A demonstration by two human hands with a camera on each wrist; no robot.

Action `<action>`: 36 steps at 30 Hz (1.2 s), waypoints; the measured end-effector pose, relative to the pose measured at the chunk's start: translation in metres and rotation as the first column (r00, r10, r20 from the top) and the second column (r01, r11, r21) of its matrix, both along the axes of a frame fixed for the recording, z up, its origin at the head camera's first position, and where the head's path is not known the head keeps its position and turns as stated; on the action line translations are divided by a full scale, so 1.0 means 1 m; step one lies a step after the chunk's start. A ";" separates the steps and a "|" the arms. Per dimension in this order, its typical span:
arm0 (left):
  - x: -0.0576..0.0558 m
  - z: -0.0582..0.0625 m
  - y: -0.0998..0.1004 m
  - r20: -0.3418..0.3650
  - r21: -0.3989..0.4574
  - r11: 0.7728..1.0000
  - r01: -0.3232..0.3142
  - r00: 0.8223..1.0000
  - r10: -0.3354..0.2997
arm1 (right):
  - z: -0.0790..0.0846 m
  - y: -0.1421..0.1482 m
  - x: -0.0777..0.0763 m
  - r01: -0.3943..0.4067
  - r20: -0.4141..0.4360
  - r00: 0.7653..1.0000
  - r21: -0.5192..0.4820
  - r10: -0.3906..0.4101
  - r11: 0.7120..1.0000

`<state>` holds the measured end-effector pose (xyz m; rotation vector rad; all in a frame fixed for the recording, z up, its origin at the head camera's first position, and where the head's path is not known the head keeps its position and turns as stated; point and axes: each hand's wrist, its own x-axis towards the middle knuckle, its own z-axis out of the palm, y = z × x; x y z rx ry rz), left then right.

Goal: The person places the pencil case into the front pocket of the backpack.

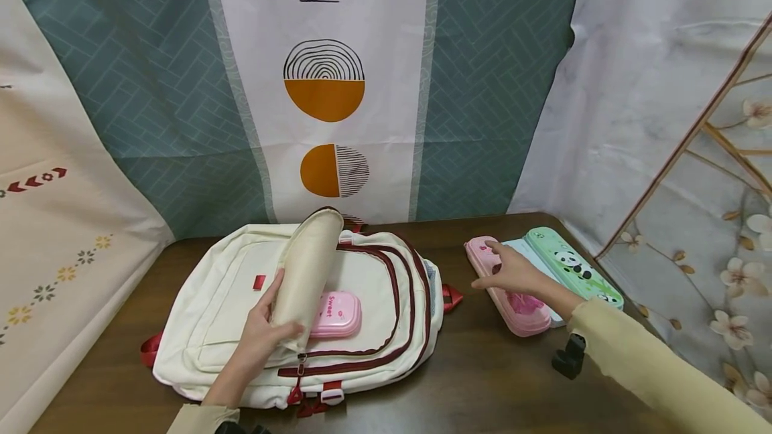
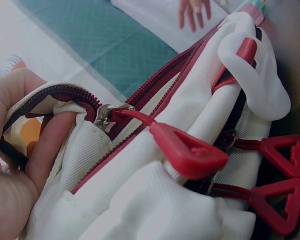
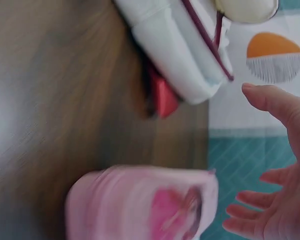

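Observation:
A white backpack (image 1: 232,300) with dark red zippers lies on the table, its front pocket unzipped. My left hand (image 1: 256,337) grips the pocket's cream flap (image 1: 310,266) and holds it folded up. In the left wrist view, the thumb and fingers are around the zippered edge (image 2: 55,92), beside a red zipper pull (image 2: 187,150). Inside the pocket lies a pink case marked "Sweet" (image 1: 339,313), partly covered by the flap. My right hand (image 1: 512,272), fingers spread and holding nothing, is over a larger pink pencil case (image 1: 515,310) on the right.
Next to the larger pink case lie a pale blue case (image 1: 531,253), partly hidden by my right arm, and a green panda pencil case (image 1: 573,266). A patterned cloth (image 1: 488,86) hangs behind the dark wooden table (image 1: 458,380). Red strap ends (image 1: 451,298) stick out from the backpack.

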<state>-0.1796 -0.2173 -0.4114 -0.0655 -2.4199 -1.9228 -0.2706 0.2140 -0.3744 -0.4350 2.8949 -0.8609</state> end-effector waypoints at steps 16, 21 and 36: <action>0.001 0.000 0.001 0.004 -0.012 1.000 -0.003 1.000 0.003 | -0.040 0.053 0.033 0.134 -0.115 0.986 0.110 -0.121 0.985; 0.000 0.000 0.001 -0.008 -0.026 1.000 -0.004 1.000 0.003 | -0.046 0.054 0.036 0.152 -0.087 0.986 0.102 -0.144 0.983; 0.000 0.001 0.001 -0.001 -0.038 0.999 -0.006 1.000 0.006 | -0.052 0.039 0.041 0.126 -0.066 0.990 0.026 -0.125 0.992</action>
